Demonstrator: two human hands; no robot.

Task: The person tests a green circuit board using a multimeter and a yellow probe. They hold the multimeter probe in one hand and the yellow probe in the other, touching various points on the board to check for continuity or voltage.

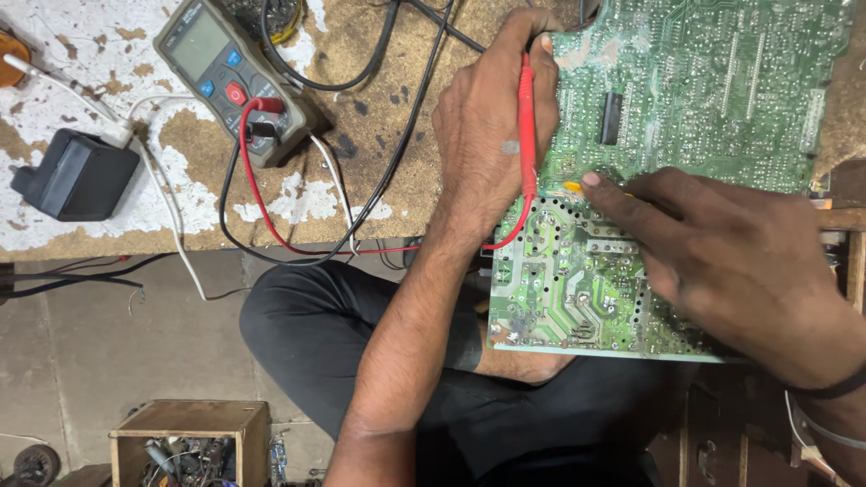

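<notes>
The multimeter lies on the workbench, left of the circuit board.

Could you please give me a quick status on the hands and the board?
Left hand holds red probe on circuit board. Right hand fingertips rest on board. Probe leads trail to the multimeter; nothing blocking.

Green circuit board, solder side up, lying flat from centre toward 3 o'clock, slim red multimeter probe upright across its left edge, around 12 o'clock
</notes>
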